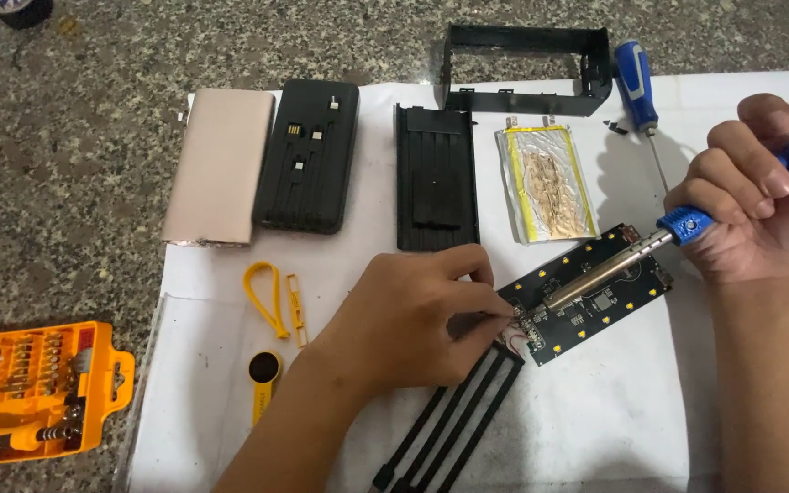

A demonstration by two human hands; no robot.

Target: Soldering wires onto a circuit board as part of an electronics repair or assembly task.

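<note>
We've got the black circuit board (586, 292) lying tilted on the white sheet (595, 411), right of centre on the granite counter (66, 183). Left hand (404, 319): grip pinched shut on thin wires (515, 336) at the board's near-left end. Right hand (746, 183): grip wrapped tight round the blue-handled soldering iron (632, 256), metal barrel lying across the board, tip near the left fingertips. Far side: swollen foil battery pouch (548, 183), blue screwdriver (639, 91), 2 black case parts, a black and a pink power bank (219, 164). Orange bit set (34, 388) near left.
</note>
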